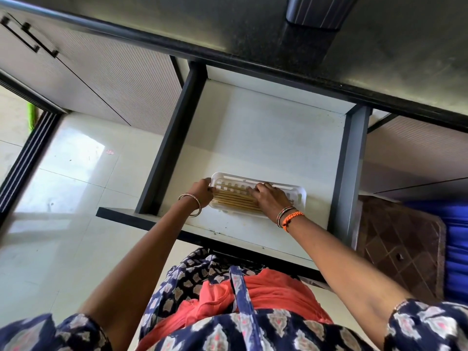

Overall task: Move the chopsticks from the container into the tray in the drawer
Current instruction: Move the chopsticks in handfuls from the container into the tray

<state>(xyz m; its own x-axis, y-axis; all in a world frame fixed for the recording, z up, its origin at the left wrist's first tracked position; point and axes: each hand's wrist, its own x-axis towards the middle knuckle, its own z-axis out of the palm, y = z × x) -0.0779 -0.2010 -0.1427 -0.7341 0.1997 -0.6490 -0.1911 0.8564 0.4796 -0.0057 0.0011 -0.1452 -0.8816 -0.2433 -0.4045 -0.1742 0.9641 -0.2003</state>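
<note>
A white slotted tray (295,196) lies in the open drawer (266,138), near its front. Several wooden chopsticks (233,198) lie side by side along the tray's floor. My left hand (203,192) grips the tray's left end by the rim. My right hand (269,197) lies flat over the right half of the tray, fingers spread and resting on the chopsticks, covering their right ends. A dark grey ribbed container (316,11) stands on the countertop above the drawer; its inside is hidden.
The drawer has dark grey side rails (174,138) and a white floor behind the tray. A dark stone countertop (405,59) overhangs the back. Closed cabinet fronts (101,77) sit to the left, a brown patterned object (400,249) and something blue (455,249) to the right.
</note>
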